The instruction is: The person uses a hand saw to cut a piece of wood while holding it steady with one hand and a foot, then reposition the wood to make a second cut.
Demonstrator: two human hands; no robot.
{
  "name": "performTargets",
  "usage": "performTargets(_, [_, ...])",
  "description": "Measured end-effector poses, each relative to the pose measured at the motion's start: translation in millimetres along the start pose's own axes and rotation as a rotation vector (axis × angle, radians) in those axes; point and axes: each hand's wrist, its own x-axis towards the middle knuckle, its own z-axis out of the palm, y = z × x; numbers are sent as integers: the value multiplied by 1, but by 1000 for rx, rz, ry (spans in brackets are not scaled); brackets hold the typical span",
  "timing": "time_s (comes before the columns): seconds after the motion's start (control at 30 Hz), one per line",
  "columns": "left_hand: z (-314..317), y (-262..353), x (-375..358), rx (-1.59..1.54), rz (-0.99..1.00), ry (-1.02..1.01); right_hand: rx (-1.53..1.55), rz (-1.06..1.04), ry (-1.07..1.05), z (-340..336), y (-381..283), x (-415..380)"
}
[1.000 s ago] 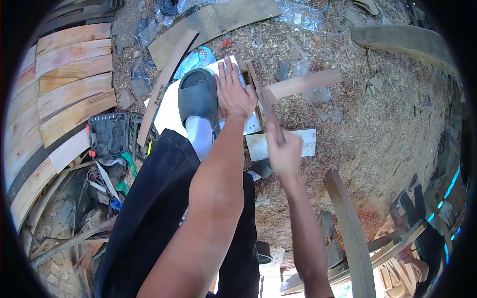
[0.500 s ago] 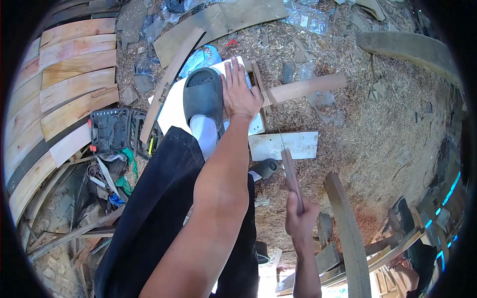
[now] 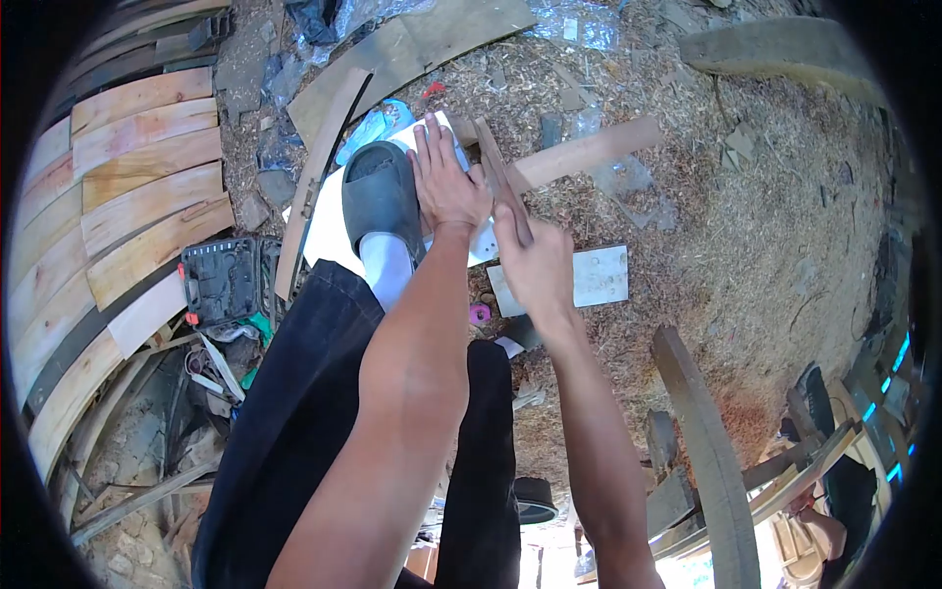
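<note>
My left hand [image 3: 449, 187] lies flat with its fingers stretched out, pressing on a white-topped support [image 3: 329, 218]. Beside it my foot in a dark slide sandal [image 3: 378, 191] also bears down on that support. A narrow brown board [image 3: 594, 152] sticks out to the right, just past my left hand. My right hand [image 3: 535, 260] is closed round the near end of a wooden-framed saw [image 3: 498, 169], seen nearly edge-on, its far part crossing the brown board close to my left fingers. The saw's blade is hidden in this view.
A white panel [image 3: 601, 275] lies on the shavings below the brown board, near a small pink ring [image 3: 479, 314]. An open black tool case [image 3: 218, 280] and stacked planks [image 3: 147, 152] are at left. A curved timber [image 3: 706, 452] stands at right; another person [image 3: 846, 506] is beyond.
My right hand has pushed the saw forward and up, from low by the white panel to right beside my left hand. My left hand and foot stay on the support; the view has shifted slightly.
</note>
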Motion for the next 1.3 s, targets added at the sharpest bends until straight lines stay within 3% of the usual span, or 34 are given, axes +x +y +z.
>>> performTargets(0.07, [0, -2, 1, 38, 17, 17, 98, 157, -96, -29, -15, -37])
performTargets(0.13, [2, -3, 1, 44, 22, 25, 52, 24, 15, -42, -2, -84])
performTargets(0.23, [6, -5, 0, 49, 16, 36, -10, 147, -98, -69, 9, -137])
performTargets(0.3, [5, -6, 2, 35, 18, 39, 54, 140, 21, -72, 6, -145])
performTargets(0.47, [1, -2, 1, 38, 18, 21, -13, 128, -28, -28, 5, -52])
performTargets(0.53, [1, -4, 6, 58, 29, 15, -19, -5, 23, 6, 9, 5])
performTargets(0.63, [4, -7, 3, -7, 3, 8, -58, 21, 64, 17, -15, 33])
performTargets(0.73, [2, -6, 2, 14, 10, 4, 9, 28, -6, -2, -10, 0])
performTargets(0.83, [2, -5, 2, 1, 20, 52, -117, 92, -64, -45, 2, -84])
performTargets(0.9, [3, -3, 2, -6, 25, 89, 21, 205, -83, -75, 1, -138])
performTargets(1.0, [4, -4, 0, 31, 28, 40, 55, 113, -7, -76, 12, -147])
performTargets(1.3, [4, -3, 2, 17, 12, 37, 5, -48, 85, 19, 6, 21])
